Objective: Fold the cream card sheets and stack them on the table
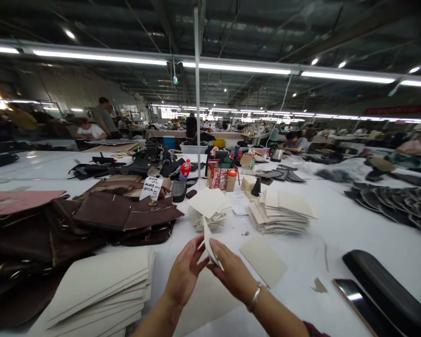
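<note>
In front of me, a stiff cream sheet (208,238) stands almost edge-on between my two hands. My left hand (185,269) has its fingers against one face, and my right hand (233,271), with a silver bangle at the wrist, grips the other side. Whether it is one sheet or several together I cannot tell. Below the hands a larger cream piece (210,304) lies flat on the white table. To the right rests a single loose sheet (264,260). Straight ahead is a small stack of cream sheets (210,206).
Another cream stack (282,213) sits ahead on the right, and large cream panels (101,285) are piled at near left. Dark brown leather bags (126,210) cover the left side. At right lie a phone (354,304) and a long black padded piece (386,290). A pole (198,93) rises ahead.
</note>
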A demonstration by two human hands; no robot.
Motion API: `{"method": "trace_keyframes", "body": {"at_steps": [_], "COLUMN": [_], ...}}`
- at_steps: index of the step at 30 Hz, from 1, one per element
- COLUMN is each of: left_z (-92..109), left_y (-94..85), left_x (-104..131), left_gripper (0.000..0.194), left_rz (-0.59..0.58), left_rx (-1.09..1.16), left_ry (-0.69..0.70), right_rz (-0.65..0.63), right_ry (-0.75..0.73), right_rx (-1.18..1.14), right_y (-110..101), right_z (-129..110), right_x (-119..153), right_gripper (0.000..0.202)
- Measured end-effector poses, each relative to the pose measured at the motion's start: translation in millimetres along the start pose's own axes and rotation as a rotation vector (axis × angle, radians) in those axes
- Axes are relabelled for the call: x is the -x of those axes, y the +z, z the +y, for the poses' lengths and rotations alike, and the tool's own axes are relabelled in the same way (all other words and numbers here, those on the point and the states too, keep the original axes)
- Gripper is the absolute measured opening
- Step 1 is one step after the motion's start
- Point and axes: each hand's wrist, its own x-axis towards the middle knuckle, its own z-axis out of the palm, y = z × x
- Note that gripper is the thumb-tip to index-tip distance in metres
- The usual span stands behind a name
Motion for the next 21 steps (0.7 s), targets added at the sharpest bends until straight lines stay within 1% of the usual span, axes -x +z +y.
{"method": "trace_keyframes", "body": {"at_steps": [2, 4, 6, 8, 10, 11, 13, 16, 18, 20, 21], "left_z": [1.4, -1.2, -6.1, -10.8, -14.3, -15.7, -18.0, -20.4, -20.1, -17.6, -15.9], "left_y": [-1.0, -2.1, -1.3, 1.1, 3.1, 3.6, 3.1, -0.6, -4.9, -12.2, -17.7], "left_x": [1.0, 0.2, -1.3, -2.7, -3.9, -4.5, -5.7, -7.4, -9.4, -13.7, -17.1], "left_gripper": [0.037, 0.041, 0.051, 0.063, 0.073, 0.075, 0.07, 0.056, 0.046, 0.036, 0.031], "left_rz": [-0.025, -0.047, -0.056, -0.054, -0.051, -0.052, -0.053, -0.053, 0.01, 0.117, 0.178], "left_rx": [-0.185, -0.375, -0.5, -0.594, -0.701, -0.747, -0.81, -0.859, -0.861, -0.845, -0.833], "left_ry": [0.092, 0.168, 0.211, 0.239, 0.273, 0.298, 0.357, 0.42, 0.417, 0.383, 0.355], "right_rz": [-0.015, 0.007, 0.053, 0.069, 0.076, 0.087, 0.136, 0.21, 0.247, 0.255, 0.238], "right_ry": [0.062, 0.121, 0.164, 0.183, 0.193, 0.204, 0.241, 0.326, 0.377, 0.404, 0.413], "right_rx": [-0.205, -0.363, -0.47, -0.562, -0.624, -0.628, -0.578, -0.493, -0.507, -0.544, -0.566], "right_y": [-6.3, -12.3, -14.4, -12.9, -10.0, -8.7, -6.9, -6.4, -7.0, -8.7, -10.1], "right_z": [-3.5, -6.7, -9.2, -9.7, -7.4, -5.3, -0.1, 7.5, 11.7, 16.4, 19.7], "right_x": [-3.9, -6.7, -8.8, -10.0, -9.9, -9.3, -7.5, -4.2, -2.3, -0.6, 0.4], "right_gripper": [0.042, 0.035, 0.034, 0.036, 0.037, 0.037, 0.039, 0.043, 0.047, 0.048, 0.047]}}
